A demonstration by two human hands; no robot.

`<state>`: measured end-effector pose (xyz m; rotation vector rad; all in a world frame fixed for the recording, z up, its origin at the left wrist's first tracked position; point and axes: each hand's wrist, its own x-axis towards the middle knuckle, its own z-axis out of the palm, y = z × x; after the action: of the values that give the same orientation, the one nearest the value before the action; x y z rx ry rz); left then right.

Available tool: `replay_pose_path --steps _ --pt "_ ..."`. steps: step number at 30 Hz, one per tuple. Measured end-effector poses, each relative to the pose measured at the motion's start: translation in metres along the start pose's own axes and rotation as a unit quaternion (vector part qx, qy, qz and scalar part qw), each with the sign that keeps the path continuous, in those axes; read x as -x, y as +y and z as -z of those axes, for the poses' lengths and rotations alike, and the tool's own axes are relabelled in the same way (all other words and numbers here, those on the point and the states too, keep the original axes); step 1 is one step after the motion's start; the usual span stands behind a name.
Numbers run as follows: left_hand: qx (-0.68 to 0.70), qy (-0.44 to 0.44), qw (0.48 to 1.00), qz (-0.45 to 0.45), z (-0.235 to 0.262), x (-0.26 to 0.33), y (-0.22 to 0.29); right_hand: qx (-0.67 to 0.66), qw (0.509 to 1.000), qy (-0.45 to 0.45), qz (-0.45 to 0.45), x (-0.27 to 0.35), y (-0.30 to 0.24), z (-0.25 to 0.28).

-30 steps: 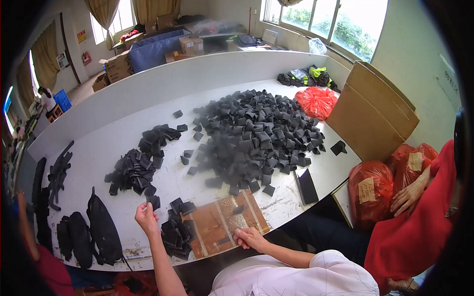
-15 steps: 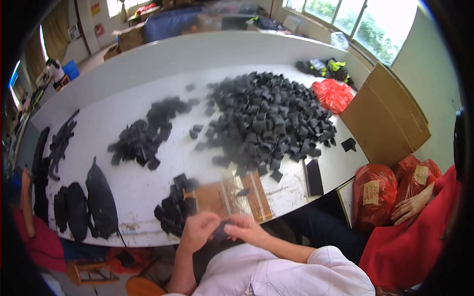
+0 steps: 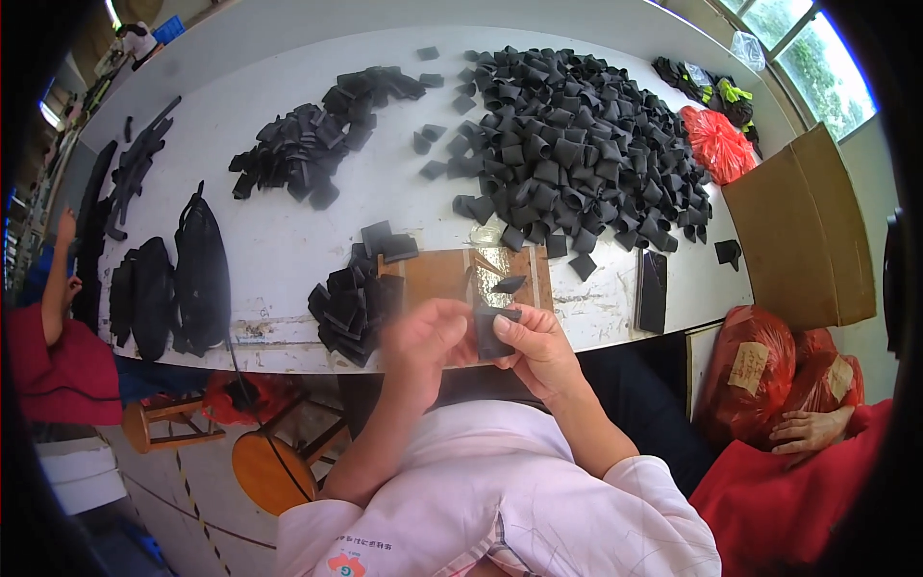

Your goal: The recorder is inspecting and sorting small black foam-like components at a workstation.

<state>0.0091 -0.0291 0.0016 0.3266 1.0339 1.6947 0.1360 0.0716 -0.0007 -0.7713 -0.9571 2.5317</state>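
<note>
My right hand [image 3: 540, 348] pinches a small black fabric piece [image 3: 488, 337] between thumb and fingers, in front of my chest at the table's near edge. Close to that piece's left side is my left hand [image 3: 428, 338], smeared by motion; whether its fingers grip the piece I cannot tell. Just beyond my hands lies a brown board [image 3: 423, 279] with a shiny strip down it, and one dark folded piece [image 3: 510, 285] rests there. Beside the board, at its left, sits a small heap of black pieces [image 3: 351, 306].
A large pile of black pieces [image 3: 577, 144] covers the table's [image 3: 288, 240] far right; a smaller pile [image 3: 298, 144] lies far left. Black bundles [image 3: 200, 274], a dark flat slab [image 3: 652, 291], a cardboard sheet [image 3: 803, 231] and red bags [image 3: 745, 370] surround me. A co-worker's hand [image 3: 812, 430] touches the bags.
The view has tilted downward, so the table sits higher in the picture. My hands have come up to the board's near edge, and the piece in my right hand now shows plainly.
</note>
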Motion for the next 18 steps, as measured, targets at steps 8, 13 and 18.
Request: replay_pose_path --steps 8,13,18 --pt "-0.112 0.056 0.989 -0.077 -0.006 -0.001 -0.005 0.311 0.914 0.117 0.233 0.004 0.010 -0.005" --pt "-0.171 0.100 0.970 -0.142 -0.007 0.001 -0.002 0.548 0.651 0.113 0.512 0.000 0.007 -0.006" --pt "-0.059 0.034 0.997 0.043 -0.003 0.000 -0.005 0.597 0.584 0.088 0.543 0.006 0.007 -0.003"
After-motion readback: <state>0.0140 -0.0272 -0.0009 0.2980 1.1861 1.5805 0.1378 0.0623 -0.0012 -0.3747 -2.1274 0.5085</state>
